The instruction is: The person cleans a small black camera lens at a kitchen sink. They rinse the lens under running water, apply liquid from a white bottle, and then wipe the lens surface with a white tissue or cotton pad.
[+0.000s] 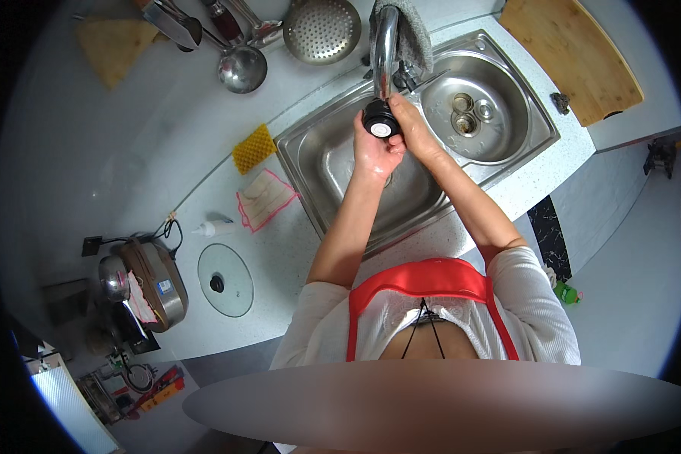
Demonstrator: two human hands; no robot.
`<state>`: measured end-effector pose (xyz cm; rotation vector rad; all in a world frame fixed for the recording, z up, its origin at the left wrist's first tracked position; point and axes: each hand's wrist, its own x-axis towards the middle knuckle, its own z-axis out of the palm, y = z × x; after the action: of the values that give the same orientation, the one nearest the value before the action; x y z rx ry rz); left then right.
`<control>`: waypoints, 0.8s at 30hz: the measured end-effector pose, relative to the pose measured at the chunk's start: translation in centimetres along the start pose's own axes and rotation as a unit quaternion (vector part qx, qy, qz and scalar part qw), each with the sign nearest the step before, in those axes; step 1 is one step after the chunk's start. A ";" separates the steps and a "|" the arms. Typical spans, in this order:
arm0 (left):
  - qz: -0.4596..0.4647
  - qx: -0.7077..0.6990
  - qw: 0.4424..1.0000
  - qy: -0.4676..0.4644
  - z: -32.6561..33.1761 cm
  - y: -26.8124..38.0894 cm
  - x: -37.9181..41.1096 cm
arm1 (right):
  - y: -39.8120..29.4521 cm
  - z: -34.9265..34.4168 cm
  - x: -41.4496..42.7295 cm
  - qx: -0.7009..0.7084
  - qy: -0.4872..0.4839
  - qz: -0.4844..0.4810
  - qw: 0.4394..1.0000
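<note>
A round black object with a white disc on its end sits right under the spout of the chrome faucet, above the left basin of the steel double sink. My left hand holds it from the left and below, its palm turned up and looking wet. From the right, my right hand has its fingers on the same object. Whether the object is fixed to the faucet or loose is hard to tell. A grey cloth hangs over the faucet's base.
Left of the sink lie a yellow sponge, a pink-edged cloth, a white bottle and a glass lid. Utensils, including a skimmer and a ladle, hang behind. A wooden cutting board stands at the upper right.
</note>
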<state>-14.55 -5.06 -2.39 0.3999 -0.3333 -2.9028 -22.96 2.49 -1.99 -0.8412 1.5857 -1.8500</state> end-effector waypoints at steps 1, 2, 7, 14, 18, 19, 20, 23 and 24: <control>0.051 0.038 0.996 0.067 0.2 -0.4 0.1 | 0.0 0.2 -0.3 -0.027 0.004 -0.018 0.999; 0.102 0.076 0.983 0.133 0.4 -1.1 0.4 | -0.1 0.3 -0.6 -0.054 0.009 -0.036 0.998; 0.147 0.277 0.942 0.124 -1.1 -1.8 0.7 | -0.8 -0.8 -0.3 -0.058 0.012 0.020 0.998; 0.041 0.178 0.979 0.089 1.0 -0.6 -0.2 | -0.3 -1.2 0.8 -0.106 0.059 0.080 0.989; 0.109 0.117 0.983 0.087 -1.8 0.1 1.8 | 0.3 2.5 -1.1 -0.223 0.109 -0.153 0.956; 0.132 0.128 0.980 0.075 -1.4 0.3 1.7 | 0.1 2.7 -1.5 -0.254 0.116 -0.209 0.937; 0.126 0.110 0.983 0.069 -1.2 0.1 1.0 | 0.0 2.9 -1.6 -0.283 0.122 -0.264 0.914; 0.210 0.134 0.957 0.151 -1.0 -1.3 1.8 | 1.2 2.0 -0.8 -0.233 0.089 -0.177 0.952; 0.192 0.203 0.946 0.163 -1.2 -1.1 1.6 | 0.7 1.4 -0.3 -0.134 0.069 -0.034 0.988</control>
<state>-15.93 -4.56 -4.17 0.7690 -0.8516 -2.3268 -21.70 1.69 -2.55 -0.9078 1.9463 -1.8005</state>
